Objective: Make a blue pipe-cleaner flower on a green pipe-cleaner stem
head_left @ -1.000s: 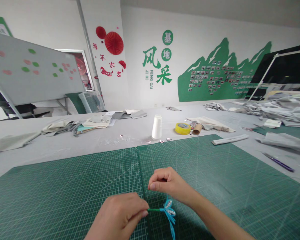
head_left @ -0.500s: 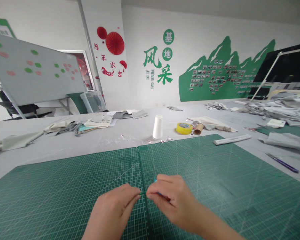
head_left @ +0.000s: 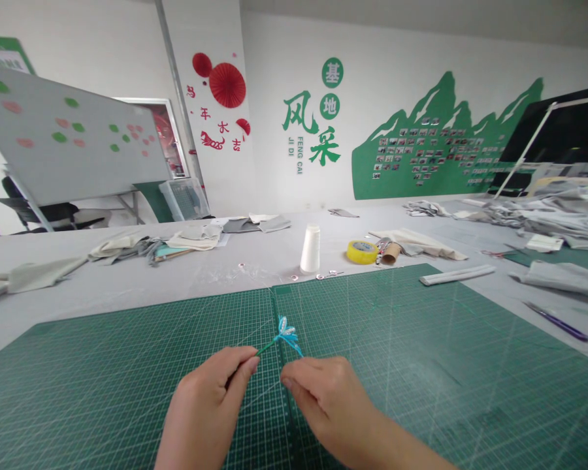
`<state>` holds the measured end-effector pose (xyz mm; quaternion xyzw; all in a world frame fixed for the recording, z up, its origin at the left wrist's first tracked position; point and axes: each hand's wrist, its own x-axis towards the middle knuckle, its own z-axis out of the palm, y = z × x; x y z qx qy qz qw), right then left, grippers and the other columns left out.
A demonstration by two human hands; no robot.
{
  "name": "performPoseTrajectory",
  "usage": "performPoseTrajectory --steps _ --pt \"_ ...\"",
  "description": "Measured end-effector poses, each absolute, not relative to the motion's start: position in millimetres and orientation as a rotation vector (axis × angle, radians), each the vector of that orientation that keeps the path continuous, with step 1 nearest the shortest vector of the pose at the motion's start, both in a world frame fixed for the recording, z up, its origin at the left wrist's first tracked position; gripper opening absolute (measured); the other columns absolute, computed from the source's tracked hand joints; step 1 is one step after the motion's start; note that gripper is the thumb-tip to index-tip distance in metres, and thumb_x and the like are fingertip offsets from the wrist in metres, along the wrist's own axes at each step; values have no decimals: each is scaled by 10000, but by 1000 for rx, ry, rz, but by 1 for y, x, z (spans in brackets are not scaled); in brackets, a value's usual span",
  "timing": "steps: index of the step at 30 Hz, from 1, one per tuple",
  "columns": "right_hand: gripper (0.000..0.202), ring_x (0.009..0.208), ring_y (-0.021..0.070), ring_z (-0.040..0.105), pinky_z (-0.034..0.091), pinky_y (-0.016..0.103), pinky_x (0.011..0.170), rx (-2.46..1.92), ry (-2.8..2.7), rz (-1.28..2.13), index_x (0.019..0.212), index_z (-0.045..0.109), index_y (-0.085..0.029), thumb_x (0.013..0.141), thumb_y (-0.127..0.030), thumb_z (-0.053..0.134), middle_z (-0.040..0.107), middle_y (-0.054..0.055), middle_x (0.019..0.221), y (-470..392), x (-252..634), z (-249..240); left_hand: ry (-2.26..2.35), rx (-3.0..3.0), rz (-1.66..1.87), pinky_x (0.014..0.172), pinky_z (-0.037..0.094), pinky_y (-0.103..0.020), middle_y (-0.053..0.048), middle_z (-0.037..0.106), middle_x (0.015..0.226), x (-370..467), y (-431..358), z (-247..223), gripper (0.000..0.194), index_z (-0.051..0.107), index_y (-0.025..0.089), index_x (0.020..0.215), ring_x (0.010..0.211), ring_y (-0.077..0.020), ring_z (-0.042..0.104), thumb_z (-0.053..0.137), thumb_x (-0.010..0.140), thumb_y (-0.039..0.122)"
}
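Note:
Over the cutting mats, a small craft flower with light blue petals and white parts sits at the top of a thin green stem. My left hand pinches that stem between thumb and forefinger, so the flower tilts up and to the right. Just to its right, my right hand is closed, thumb against forefinger. One blue petal runs down to the back of its forefinger; whether the fingers grip anything is hidden. Under both hands lie green gridded cutting mats, meeting at a seam between my hands.
Beyond the mats stand a white thread cone, yellow tape roll and cardboard tube. Purple-handled snips lie at the right. A rolled grey cloth overlaps the right mat; cloth pieces lie at the back left.
The flower head, earlier covered by my right hand, now shows above my fingers. My left hand has moved slightly left and up with the stem, and the gap between my hands has widened.

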<state>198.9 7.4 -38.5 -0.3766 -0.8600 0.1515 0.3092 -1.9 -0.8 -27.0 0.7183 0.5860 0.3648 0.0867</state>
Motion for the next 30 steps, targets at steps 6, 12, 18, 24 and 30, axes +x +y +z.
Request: performPoseTrajectory --steps 6,12,18,24,30 --pt "255 608 129 535 361 238 593 -1041 -2150 548 758 591 -196 958 -193 433 568 -23 654 13 196 -45 1723 2071 1142 700 571 -306 20 768 899 -1 -2 -24 188 719 277 894 837 -225 722 547 891 352" --pt "223 593 123 461 358 232 581 -970 -1890 915 749 657 -188 920 -243 526 508 -44 611 17 190 -51 1619 2073 1145 678 576 -256 31 765 888 -2 -3 -25 145 725 277 897 825 -201 723 592 876 331" --pt "311 548 109 331 280 238 530 -870 -1672 1271 630 641 -165 850 -382 617 388 -57 557 32 196 -52 1449 2134 1075 678 549 -216 41 740 822 1 -3 -21 133 727 278 914 775 -163 707 596 890 288" --pt "294 574 120 446 358 250 567 -835 -1661 1403 699 704 -160 773 -443 694 556 -19 611 49 210 -54 1252 2245 838 616 461 -207 39 681 732 8 -8 -16 200 699 247 855 667 -132 640 516 935 235" --pt "287 563 120 495 382 255 563 -802 -1750 1489 712 735 -166 746 -450 731 596 -9 607 55 220 -52 1192 2365 557 621 396 -205 35 625 714 16 -9 -13 212 669 213 769 683 -126 604 531 922 162"
